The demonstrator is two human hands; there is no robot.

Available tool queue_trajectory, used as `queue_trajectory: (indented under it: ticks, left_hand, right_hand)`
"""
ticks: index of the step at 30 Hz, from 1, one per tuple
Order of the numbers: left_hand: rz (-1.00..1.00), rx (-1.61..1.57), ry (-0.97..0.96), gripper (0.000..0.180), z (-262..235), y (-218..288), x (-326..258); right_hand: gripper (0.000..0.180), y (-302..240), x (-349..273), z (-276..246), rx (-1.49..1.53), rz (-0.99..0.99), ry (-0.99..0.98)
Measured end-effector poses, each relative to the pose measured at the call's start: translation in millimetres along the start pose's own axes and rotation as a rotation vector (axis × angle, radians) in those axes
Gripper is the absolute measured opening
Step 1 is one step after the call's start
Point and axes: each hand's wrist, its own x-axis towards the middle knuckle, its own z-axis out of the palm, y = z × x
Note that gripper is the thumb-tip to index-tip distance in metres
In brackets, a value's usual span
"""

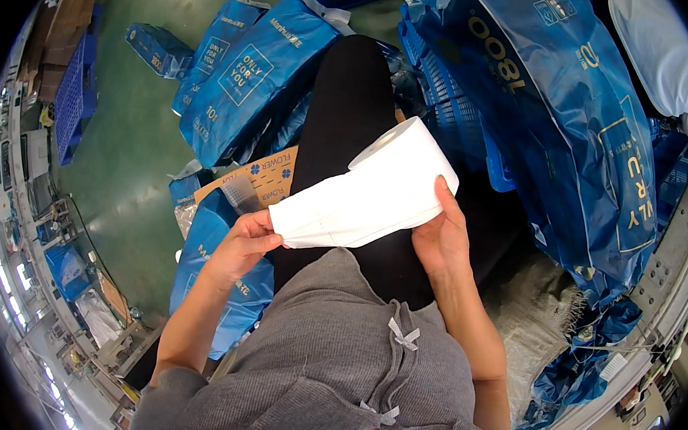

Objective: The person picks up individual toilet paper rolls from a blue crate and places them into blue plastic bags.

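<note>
A white paper roll (417,165), like toilet tissue, is held over my lap with a length of its sheet pulled out to the left. My left hand (241,243) pinches the loose end of the sheet between thumb and fingers. On the other side, my right hand (441,232) grips the roll's lower right edge, thumb on top and the other fingers partly hidden beneath. The roll's core end faces up and away from me. Below it are my legs in black trousers (350,85).
Big blue printed plastic packs (248,77) lie ahead on the green floor (128,191). Another large blue pack (562,109) stands at my right by a blue crate (443,86). Brown printed cardboard (272,172) lies beyond my left hand. A woven sack (529,313) sits at lower right.
</note>
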Motion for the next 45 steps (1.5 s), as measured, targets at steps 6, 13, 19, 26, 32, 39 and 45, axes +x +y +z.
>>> queue_trajectory:
  ticks: [6, 13, 19, 26, 32, 39, 45]
  left_hand:
    - [0.04, -0.067, 0.077, 0.035, -33, 2, -9]
    - [0.042, -0.028, 0.113, 0.037, -38, 2, -1]
    - [0.119, -0.111, 0.258, 0.022, -36, 13, 50]
    - [0.34, 0.395, 0.175, 0.02, 30, 62, 109]
    - [0.21, 0.364, -0.198, 0.023, 68, 53, 125]
    - [0.145, 0.118, -0.224, 0.032, 78, 39, 122]
    - [0.107, -0.317, -0.028, 0.044, 56, 89, 161]
  right_hand:
    - [0.049, -1, 4, -4, 0.053, 0.011, 0.048]
    - [0.049, 2, 3, -6, -0.059, -0.077, -0.039]
    - [0.066, -11, -21, 3, -0.352, -0.348, -0.16]
    - [0.062, -20, -36, 1, -0.503, -0.458, -0.287]
    - [0.058, -23, -40, -3, -0.602, -0.46, -0.308]
    - [0.061, -32, -24, 7, -0.729, -0.459, -0.256]
    - [0.063, -39, -19, 13, -0.89, -0.72, -0.114]
